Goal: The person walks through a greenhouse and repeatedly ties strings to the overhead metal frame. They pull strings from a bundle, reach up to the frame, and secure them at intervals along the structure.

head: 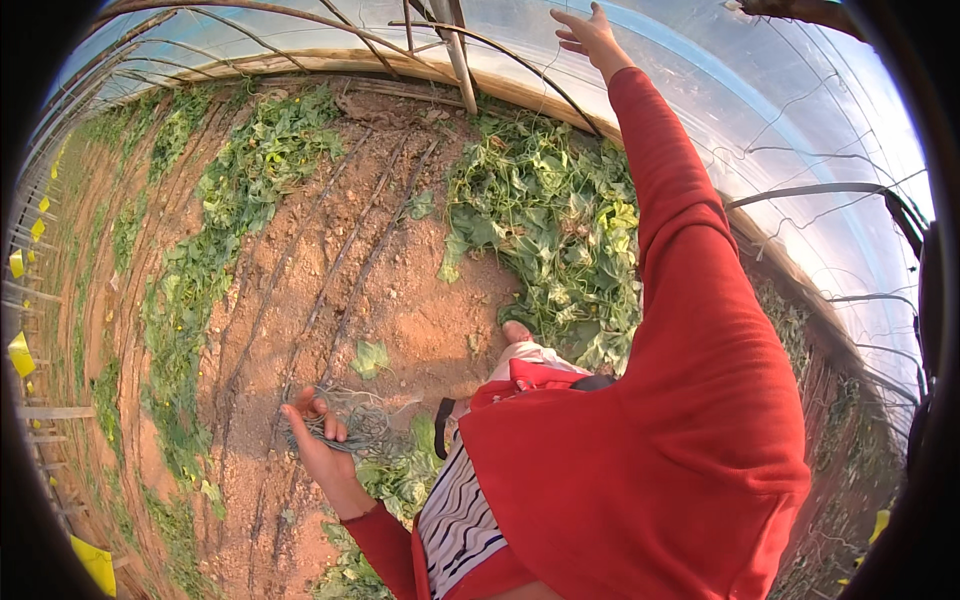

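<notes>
My left hand (pixel 324 439), low at the left of my body, has its fingers curled around a loose bundle of grey-green twine (pixel 367 431). Loose strands of the bundle spread to the right of the fingers. High at the top of the view, my right hand (pixel 592 36) is stretched out at the end of a raised arm in a red sleeve. Its fingers are apart, and I see nothing held in it. Behind it is the clear plastic film (pixel 675 82) of a greenhouse wall, with thin wires hanging close by; whether the hand touches one, I cannot tell.
Heaped leafy vines (pixel 555 217) lie by my foot (pixel 517 332). Dark drip lines (pixel 349 240) run along the bare soil (pixel 427 330). A post (pixel 456 60) and curved poles (pixel 517 64) support the film. Yellow cards (pixel 21 354) line the left side.
</notes>
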`<state>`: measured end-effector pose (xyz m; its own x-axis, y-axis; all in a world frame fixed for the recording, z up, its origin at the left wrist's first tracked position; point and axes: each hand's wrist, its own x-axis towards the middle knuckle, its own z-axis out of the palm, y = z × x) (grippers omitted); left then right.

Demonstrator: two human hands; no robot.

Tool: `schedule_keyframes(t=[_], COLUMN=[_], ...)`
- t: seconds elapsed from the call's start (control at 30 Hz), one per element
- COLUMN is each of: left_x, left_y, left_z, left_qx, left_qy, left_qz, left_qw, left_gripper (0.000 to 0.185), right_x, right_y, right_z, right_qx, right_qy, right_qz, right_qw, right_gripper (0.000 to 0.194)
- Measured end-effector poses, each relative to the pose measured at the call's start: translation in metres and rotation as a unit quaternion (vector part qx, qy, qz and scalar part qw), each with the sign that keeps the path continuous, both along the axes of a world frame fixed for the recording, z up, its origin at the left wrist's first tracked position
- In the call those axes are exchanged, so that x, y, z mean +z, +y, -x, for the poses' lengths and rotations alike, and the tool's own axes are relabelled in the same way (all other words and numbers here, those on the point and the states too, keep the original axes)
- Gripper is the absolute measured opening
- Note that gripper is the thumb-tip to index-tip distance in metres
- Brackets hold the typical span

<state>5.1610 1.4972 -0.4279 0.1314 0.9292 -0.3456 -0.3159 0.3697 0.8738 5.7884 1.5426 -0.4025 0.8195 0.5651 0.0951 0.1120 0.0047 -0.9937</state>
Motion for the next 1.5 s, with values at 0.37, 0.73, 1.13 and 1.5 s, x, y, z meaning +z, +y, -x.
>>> schedule_keyframes(t=[0.37, 0.73, 1.13, 1.5], left_x=[-0.001, 0.020, 0.056, 0.059], left_y=[0.030, -0.015, -0.036, -0.014], left_z=[-0.153, -0.273, -0.256, -0.241], left_qx=[-0.206, -0.464, -0.491, -0.473], left_qy=[0.093, 0.027, 0.026, -0.022], left_qz=[-0.073, -0.112, -0.108, -0.055], left_qw=[0.971, 0.878, 0.864, 0.879], left_gripper=[0.026, 0.025, 0.020, 0.019], right_x=[-0.052, 0.004, 0.145, 0.064], right_y=[-0.077, -0.147, 0.037, -0.056], right_z=[0.165, 0.153, 0.002, 0.053], right_qx=[0.264, 0.483, -0.025, 0.081], right_qy=[-0.157, -0.176, -0.273, -0.115], right_qz=[0.063, 0.121, -0.125, -0.090], right_qw=[0.950, 0.849, 0.953, 0.986], right_gripper=[0.024, 0.023, 0.025, 0.042])
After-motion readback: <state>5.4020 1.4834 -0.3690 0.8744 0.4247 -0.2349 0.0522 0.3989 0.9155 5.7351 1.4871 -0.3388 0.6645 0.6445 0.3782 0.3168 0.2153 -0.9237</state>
